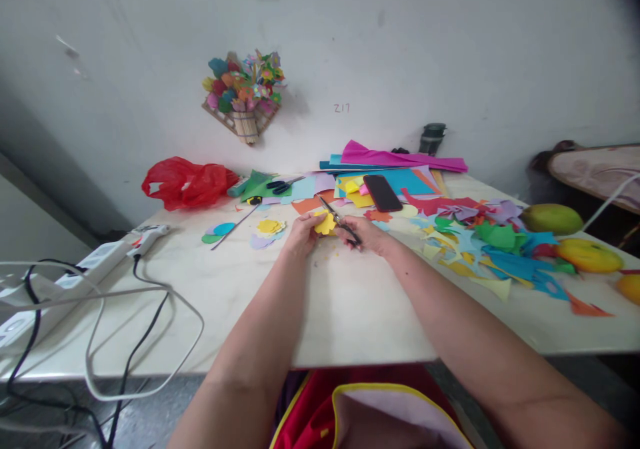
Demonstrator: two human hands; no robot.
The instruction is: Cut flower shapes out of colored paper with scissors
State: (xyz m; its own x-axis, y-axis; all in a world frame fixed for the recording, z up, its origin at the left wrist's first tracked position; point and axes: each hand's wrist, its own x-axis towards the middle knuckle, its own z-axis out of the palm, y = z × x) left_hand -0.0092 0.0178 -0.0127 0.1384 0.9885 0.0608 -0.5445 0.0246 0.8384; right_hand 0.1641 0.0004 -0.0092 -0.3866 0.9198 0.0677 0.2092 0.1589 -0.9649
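Note:
Between the fingers of my left hand (301, 233) is a yellow paper flower (325, 222) with a scalloped edge. My right hand (367, 233) grips a pair of scissors (333, 212) by its dark handles, and the blades point up and left beside the flower's edge. Small yellow snippets lie on the table below the hands. Left of my left hand rests a group of cut yellow flowers (271, 226), with lilac and light blue paper flowers (265, 241) around it. Farther left are blue and green paper circles (219, 232).
A phone (383, 193) lies on coloured paper sheets behind the hands. Paper scraps (500, 249) and mangoes (553, 218) spread to the right. A red plastic bag (187, 182), other scissors (283, 185) and a tape measure (255, 200) are back left. A power strip (95, 257) with cables sits left.

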